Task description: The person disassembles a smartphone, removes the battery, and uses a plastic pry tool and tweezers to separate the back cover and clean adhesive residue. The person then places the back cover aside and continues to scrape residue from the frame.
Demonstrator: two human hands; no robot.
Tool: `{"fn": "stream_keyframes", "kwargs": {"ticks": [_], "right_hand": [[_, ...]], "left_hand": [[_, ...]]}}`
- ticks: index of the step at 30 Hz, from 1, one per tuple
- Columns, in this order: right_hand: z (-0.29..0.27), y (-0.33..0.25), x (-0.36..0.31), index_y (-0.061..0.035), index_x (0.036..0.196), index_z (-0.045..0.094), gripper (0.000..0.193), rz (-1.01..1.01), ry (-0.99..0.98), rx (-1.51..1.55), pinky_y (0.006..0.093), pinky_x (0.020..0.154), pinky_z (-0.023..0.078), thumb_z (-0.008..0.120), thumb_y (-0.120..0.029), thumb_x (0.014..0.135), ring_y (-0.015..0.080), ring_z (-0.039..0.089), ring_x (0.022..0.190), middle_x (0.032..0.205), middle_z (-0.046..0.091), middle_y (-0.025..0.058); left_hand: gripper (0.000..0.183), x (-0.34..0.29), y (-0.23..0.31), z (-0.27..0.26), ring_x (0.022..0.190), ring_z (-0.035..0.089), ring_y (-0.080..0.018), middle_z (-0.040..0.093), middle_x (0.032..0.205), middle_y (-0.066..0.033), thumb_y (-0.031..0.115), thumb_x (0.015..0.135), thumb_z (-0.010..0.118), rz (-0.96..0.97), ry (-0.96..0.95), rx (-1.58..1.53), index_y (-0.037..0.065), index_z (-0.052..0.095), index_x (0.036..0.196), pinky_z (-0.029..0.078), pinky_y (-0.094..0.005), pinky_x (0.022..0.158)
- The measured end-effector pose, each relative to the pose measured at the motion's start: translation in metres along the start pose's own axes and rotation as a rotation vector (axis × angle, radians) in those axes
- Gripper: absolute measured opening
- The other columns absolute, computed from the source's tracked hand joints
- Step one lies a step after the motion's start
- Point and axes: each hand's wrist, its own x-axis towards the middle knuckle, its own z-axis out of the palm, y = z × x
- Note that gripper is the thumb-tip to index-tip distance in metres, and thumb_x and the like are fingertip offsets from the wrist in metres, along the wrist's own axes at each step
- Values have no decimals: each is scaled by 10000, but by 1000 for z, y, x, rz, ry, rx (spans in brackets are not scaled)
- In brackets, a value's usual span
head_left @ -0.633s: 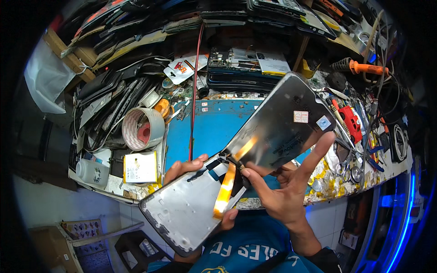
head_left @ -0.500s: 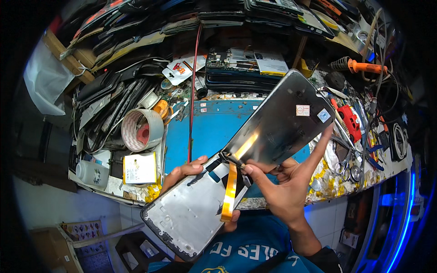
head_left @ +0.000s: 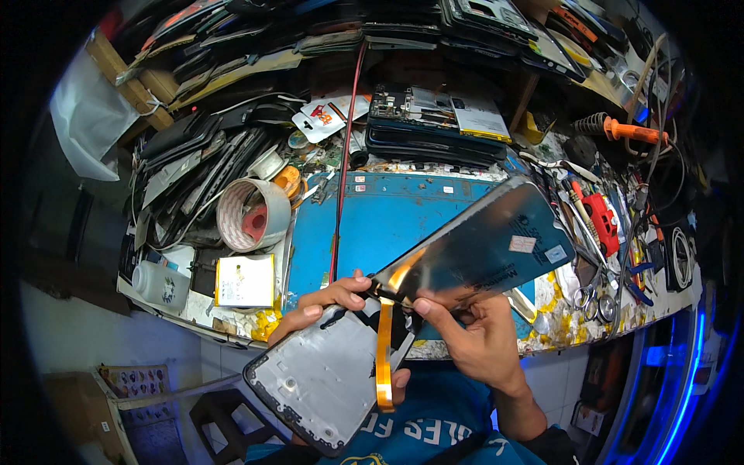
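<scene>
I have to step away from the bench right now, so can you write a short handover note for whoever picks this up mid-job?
Left hand: holds the grey frame by its upper edge, low over the bench edge.
Right hand: grip on the dark screen panel, tilted up over the blue mat.
Done: panel lifted off the frame.
Left: the orange flex cable hangs at the joint between them; whether it is still plugged in cannot be told.

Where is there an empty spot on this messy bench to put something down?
The blue work mat is mostly bare between the thin red wire and the shiny dark screen panel the right hand holds. Left of it, the big tape roll and the square yellow-edged battery crowd in; right, red-handled tools pile up.
</scene>
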Motion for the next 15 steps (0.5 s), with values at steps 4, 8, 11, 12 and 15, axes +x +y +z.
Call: {"fn": "stream_keyframes", "kwargs": {"ticks": [4,8,11,12,15], "right_hand": [[0,-3,0,51,958,712,106,33,6,160,215,702,524,742,-38,908,92,670,773,857,741,107],[-3,-5,2,46,953,713,111,80,-17,241,215,697,515,745,-52,911,77,658,770,863,740,102],[-7,-5,3,72,1015,712,167,123,-32,250,221,724,526,724,-71,931,98,674,818,915,747,128],[-7,-5,3,86,1047,711,196,137,-35,252,223,739,533,715,-80,941,110,684,841,939,751,142],[-6,-4,1,86,1059,713,207,112,12,303,240,728,538,718,-80,936,110,686,843,940,756,149]], "left_hand": [[989,-1,0,-6,1367,421,-325,441,1287,-131,96,651,889,-50,-56,-79,161,264,1415,331,-464,1179],[1002,0,2,-7,1397,378,-317,429,1296,-127,125,668,868,-86,-91,-129,168,235,1443,330,-437,1171],[1001,0,3,-6,1389,385,-312,429,1295,-132,150,671,874,-97,-57,-158,167,239,1444,324,-445,1172],[1001,0,3,-4,1383,391,-312,430,1293,-135,158,672,878,-88,-51,-156,167,240,1443,323,-450,1172],[1005,1,3,-2,1343,428,-321,441,1274,-150,182,675,893,-16,-43,-34,164,238,1437,329,-476,1165]]}}
